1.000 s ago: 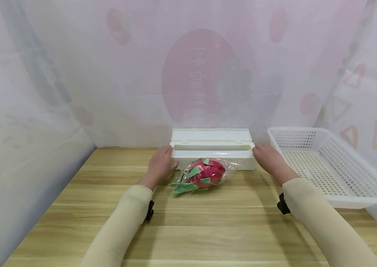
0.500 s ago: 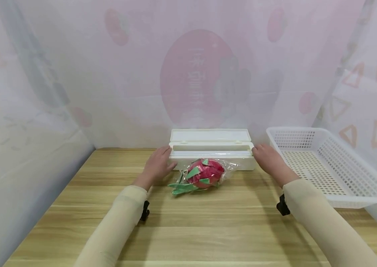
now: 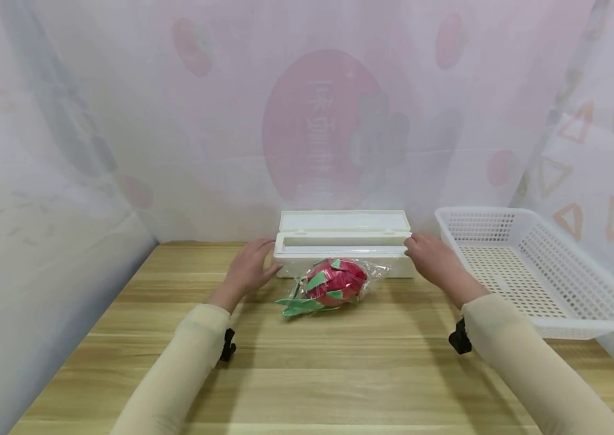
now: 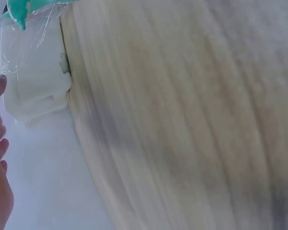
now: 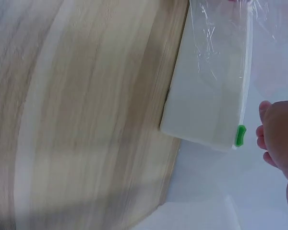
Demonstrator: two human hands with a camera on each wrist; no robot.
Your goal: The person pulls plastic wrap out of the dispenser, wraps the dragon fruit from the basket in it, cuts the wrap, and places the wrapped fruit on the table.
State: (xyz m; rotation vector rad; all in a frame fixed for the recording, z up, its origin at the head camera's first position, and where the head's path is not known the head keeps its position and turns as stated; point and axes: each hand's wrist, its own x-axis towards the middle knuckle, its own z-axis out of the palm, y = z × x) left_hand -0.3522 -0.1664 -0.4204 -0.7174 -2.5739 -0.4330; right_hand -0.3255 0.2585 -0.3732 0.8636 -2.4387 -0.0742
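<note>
White dispenser box (image 3: 343,251) – left hand (image 3: 245,270), right hand (image 3: 433,260) touching its ends, fingers relaxed.

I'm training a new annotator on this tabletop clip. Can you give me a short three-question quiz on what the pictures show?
1. True or false: the dragon fruit lies inside the white basket.
2. Which thing does each hand reach for? A) the basket B) the white box C) the curtain
3. Fill in: the fruit is wrapped in clear ____.

Key
1. False: it lies on the wooden table, in front of the box.
2. B: the left hand is at the box's left end, the right hand at its right end.
3. Film.
</note>
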